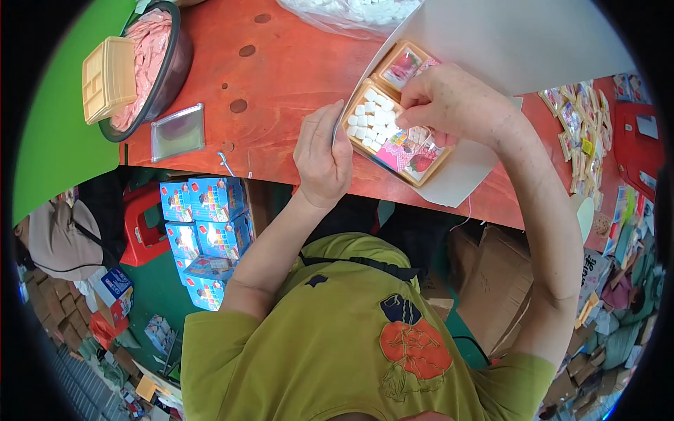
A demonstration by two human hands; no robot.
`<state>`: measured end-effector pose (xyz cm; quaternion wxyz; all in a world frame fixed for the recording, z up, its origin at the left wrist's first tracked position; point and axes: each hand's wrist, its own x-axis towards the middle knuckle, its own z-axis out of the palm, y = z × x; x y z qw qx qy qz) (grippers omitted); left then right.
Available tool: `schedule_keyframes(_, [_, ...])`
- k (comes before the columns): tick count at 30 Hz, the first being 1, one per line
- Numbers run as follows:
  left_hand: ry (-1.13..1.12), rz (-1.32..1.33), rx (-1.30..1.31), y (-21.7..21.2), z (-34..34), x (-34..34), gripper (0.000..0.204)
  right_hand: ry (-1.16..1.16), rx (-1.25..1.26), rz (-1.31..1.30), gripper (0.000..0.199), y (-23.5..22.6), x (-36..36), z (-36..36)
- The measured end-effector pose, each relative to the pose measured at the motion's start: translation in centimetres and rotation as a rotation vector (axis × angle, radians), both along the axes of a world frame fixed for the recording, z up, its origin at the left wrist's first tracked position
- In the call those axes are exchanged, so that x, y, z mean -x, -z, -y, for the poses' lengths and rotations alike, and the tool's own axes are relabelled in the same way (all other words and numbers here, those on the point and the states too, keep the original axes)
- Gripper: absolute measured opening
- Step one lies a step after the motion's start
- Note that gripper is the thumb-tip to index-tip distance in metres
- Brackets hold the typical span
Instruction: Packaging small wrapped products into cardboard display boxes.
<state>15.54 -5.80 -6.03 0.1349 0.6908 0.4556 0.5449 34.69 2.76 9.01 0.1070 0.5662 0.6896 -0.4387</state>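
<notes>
Table point(295, 63), red-brown wood with dark round knots, fills the upper half of the head view. White sheet point(519, 42) lies across its right part, hanging past the near edge. Clear bag point(351, 14) of small white pieces at the top edge, partly cut off. Dark round bowl point(179, 63) at upper left, lined with pink plastic; beige compartment tray point(109, 78) leans on its rim. Small shiny rectangular lid point(177, 131) lies flat just right of the bowl. Pile of filled trays point(579, 133) at the far right edge of the table. Blue printed boxes point(207, 231) stacked below the table, left of the person.

Work item: tan divided tray point(390, 130) on the white sheet, near the table's front edge, tilted diagonally. One compartment holds white tablets point(372, 119); the others carry pink and patterned inserts.

Left hand point(324, 156): resting at the tray's left edge, fingers loosely curled, thumb along the tray side. Touching the tray; cannot tell if it grips anything.

Right hand point(453, 105): over the tray's middle, fingers bent down and pinched together at the tablets. Fingertips on or among the white pieces; whether one is actually held is hidden.
</notes>
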Motion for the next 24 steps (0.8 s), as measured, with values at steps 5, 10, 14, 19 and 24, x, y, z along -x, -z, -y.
schedule_keyframes(5, [0.016,0.028,0.038,0.3,0.1,0.3,0.034,0.077,0.056,-0.036,0.019,0.7,-0.2,-0.2])
schedule_keyframes(10, [-0.01,0.083,0.063,0.6,-0.4,-0.1,0.027,0.13,0.182,-0.118,0.022,1.0,-0.6,0.9])
schedule_keyframes(14, [-0.223,0.223,-0.146,-0.7,2.9,-1.0,0.021,-0.002,-0.052,-0.153,0.022,1.3,-1.7,2.4])
schedule_keyframes(19, [0.243,-0.152,-0.192,-2.4,2.4,-3.5,0.028,0.02,-0.24,-0.295,0.029,1.9,-2.9,3.6])
schedule_keyframes(24, [0.208,-0.223,-0.203,-1.2,2.2,-1.8,0.026,0.059,-0.206,-0.34,0.038,2.5,-3.2,3.3])
